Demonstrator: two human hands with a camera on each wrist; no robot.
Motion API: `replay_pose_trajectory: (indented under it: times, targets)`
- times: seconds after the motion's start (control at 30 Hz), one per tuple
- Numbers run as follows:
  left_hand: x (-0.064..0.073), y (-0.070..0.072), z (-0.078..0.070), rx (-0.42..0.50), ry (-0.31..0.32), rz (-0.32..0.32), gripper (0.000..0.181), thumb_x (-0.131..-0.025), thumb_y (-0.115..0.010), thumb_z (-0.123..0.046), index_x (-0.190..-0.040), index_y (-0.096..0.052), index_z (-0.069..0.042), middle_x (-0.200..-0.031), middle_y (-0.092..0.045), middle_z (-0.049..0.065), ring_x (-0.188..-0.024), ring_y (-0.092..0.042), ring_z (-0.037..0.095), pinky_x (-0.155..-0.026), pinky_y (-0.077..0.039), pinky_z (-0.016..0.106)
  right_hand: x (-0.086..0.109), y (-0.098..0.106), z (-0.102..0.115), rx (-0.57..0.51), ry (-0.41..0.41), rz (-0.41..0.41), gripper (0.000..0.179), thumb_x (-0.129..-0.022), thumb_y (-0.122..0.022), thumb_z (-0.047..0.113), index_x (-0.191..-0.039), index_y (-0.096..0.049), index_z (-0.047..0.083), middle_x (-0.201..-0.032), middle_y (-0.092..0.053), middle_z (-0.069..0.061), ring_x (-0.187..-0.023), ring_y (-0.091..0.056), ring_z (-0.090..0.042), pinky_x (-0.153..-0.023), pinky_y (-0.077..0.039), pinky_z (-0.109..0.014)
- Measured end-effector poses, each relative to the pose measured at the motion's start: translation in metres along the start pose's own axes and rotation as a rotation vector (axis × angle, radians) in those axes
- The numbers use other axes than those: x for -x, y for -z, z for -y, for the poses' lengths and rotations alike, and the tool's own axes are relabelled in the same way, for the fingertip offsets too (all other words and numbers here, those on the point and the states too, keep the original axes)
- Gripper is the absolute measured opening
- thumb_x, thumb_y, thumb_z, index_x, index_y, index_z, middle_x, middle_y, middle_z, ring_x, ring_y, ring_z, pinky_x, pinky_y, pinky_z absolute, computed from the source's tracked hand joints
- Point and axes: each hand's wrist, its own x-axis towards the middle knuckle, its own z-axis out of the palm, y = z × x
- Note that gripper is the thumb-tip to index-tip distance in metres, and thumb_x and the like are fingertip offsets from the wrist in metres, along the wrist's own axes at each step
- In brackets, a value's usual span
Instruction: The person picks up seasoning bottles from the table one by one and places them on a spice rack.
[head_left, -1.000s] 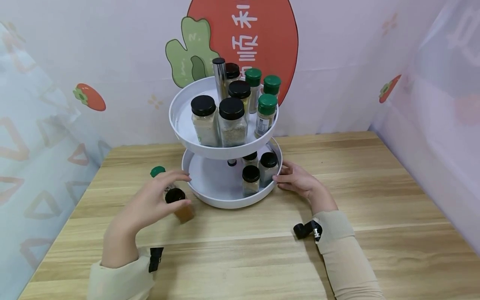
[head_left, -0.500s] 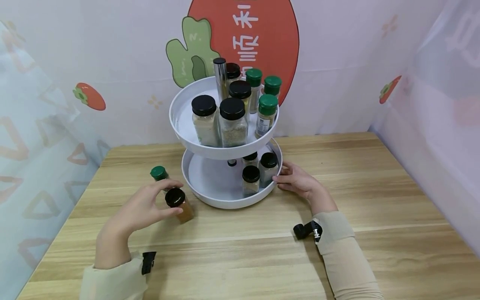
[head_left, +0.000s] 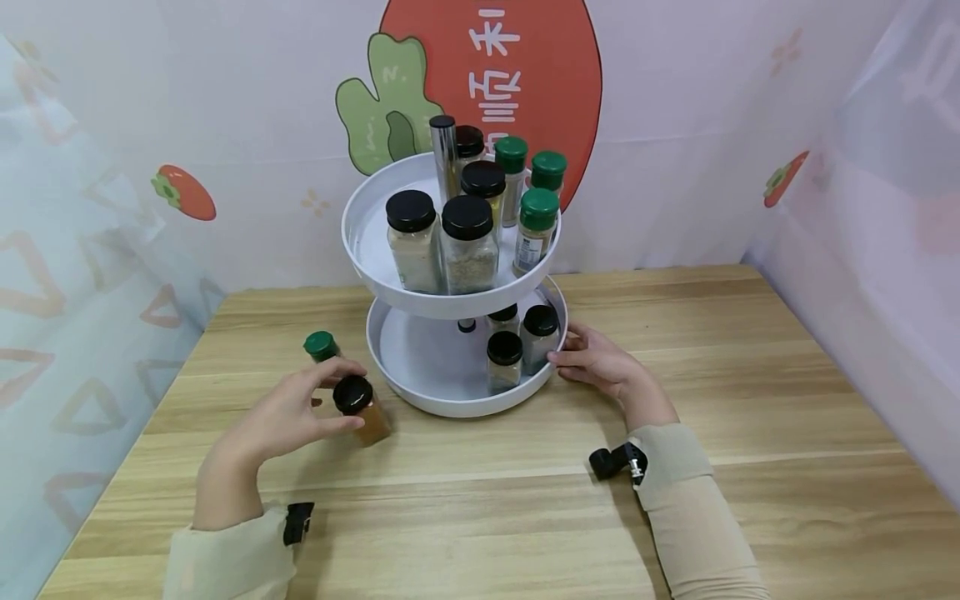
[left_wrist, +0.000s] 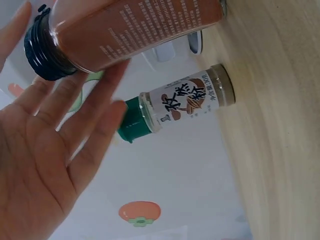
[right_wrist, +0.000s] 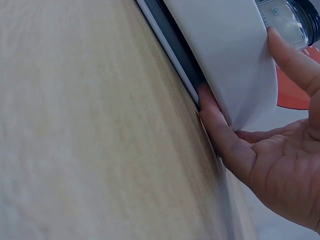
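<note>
My left hand [head_left: 281, 417] stands around a jar of red-brown spice powder [head_left: 372, 423] with a black lid, thumb on the near side and fingers behind. In the left wrist view its fingers are fairly straight and spread behind the jar. A slim green-capped spice bottle [left_wrist: 187, 97] stands just beyond, partly hidden by the hand in the head view. My right hand [head_left: 597, 364] holds the right edge of the lower tray of a white two-tier spice rack [head_left: 420, 350]. The right wrist view shows the thumb at the rim and a finger [right_wrist: 217, 120] under the tray.
Several black-lidded jars [head_left: 468, 250] and green-capped bottles [head_left: 534, 233] crowd the upper tray. Black-lidded jars [head_left: 505, 367] stand on the right of the lower tray, beneath the overhanging upper tier. A printed cloth [head_left: 675, 167] backs the wooden table [head_left: 480, 508].
My left hand has drawn back slightly left, from beside the lower tray's rim to around the red-brown spice jar. My right hand stays at the tray's edge.
</note>
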Motion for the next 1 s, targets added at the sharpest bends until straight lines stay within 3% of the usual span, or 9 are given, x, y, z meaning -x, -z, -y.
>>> replay_pose_trajectory:
  times: [0.13,0.33,0.5,0.6,0.8,1.0]
  targets:
    - [-0.002,-0.001,0.011,0.117,-0.041,0.008,0.054,-0.084,-0.081,-0.026,-0.129,-0.055,-0.013,-0.124,-0.063,0.008,-0.118,-0.059,0.033,-0.094,-0.056,0.055,0.001,0.0,0.0,0.006,-0.002,0.001,0.086,-0.096,-0.058,0.001,-0.16,0.0,0.008,-0.158,-0.027,-0.024,-0.117,-0.05,-0.016,-0.089,-0.053,-0.018]
    - [-0.004,-0.002,0.022,0.204,-0.054,0.014,0.054,-0.084,-0.081,-0.021,-0.129,-0.055,-0.01,-0.124,-0.061,0.008,-0.113,-0.06,0.02,-0.092,-0.059,0.031,0.001,-0.001,0.0,0.001,-0.002,0.002,0.086,-0.096,-0.058,0.002,-0.16,0.0,0.008,-0.158,-0.026,-0.025,-0.12,-0.049,-0.018,-0.089,-0.053,-0.019]
    - [-0.004,-0.003,0.028,0.239,-0.043,0.024,0.055,-0.083,-0.081,-0.018,-0.13,-0.054,-0.008,-0.128,-0.058,0.012,-0.109,-0.059,0.009,-0.091,-0.06,0.035,0.001,-0.001,0.001,0.002,-0.011,-0.003,0.086,-0.096,-0.058,0.002,-0.16,-0.001,0.009,-0.158,-0.027,-0.023,-0.121,-0.048,-0.019,-0.089,-0.053,-0.019]
    - [-0.004,-0.004,0.03,0.234,-0.034,0.028,0.056,-0.083,-0.081,-0.019,-0.131,-0.053,-0.008,-0.129,-0.057,0.013,-0.11,-0.06,0.012,-0.091,-0.06,0.039,0.001,-0.001,0.002,0.006,-0.006,0.004,0.086,-0.097,-0.057,0.002,-0.16,0.0,0.009,-0.158,-0.026,-0.024,-0.119,-0.049,-0.018,-0.089,-0.053,-0.018]
    - [-0.005,-0.006,0.03,0.217,-0.037,0.036,0.058,-0.083,-0.081,-0.019,-0.131,-0.051,-0.005,-0.127,-0.058,0.014,-0.117,-0.058,0.034,-0.091,-0.06,0.041,0.001,0.0,0.001,0.004,0.002,0.007,0.086,-0.096,-0.058,0.002,-0.16,0.0,0.009,-0.158,-0.027,-0.024,-0.115,-0.051,-0.014,-0.088,-0.053,-0.018]
    - [-0.007,-0.009,0.03,0.241,-0.029,0.064,0.057,-0.083,-0.081,-0.018,-0.129,-0.05,-0.006,-0.124,-0.061,0.015,-0.121,-0.056,0.04,-0.092,-0.06,0.041,0.001,-0.001,0.0,0.002,0.002,0.003,0.085,-0.096,-0.058,0.002,-0.16,-0.001,0.009,-0.158,-0.027,-0.024,-0.115,-0.051,-0.015,-0.088,-0.053,-0.019]
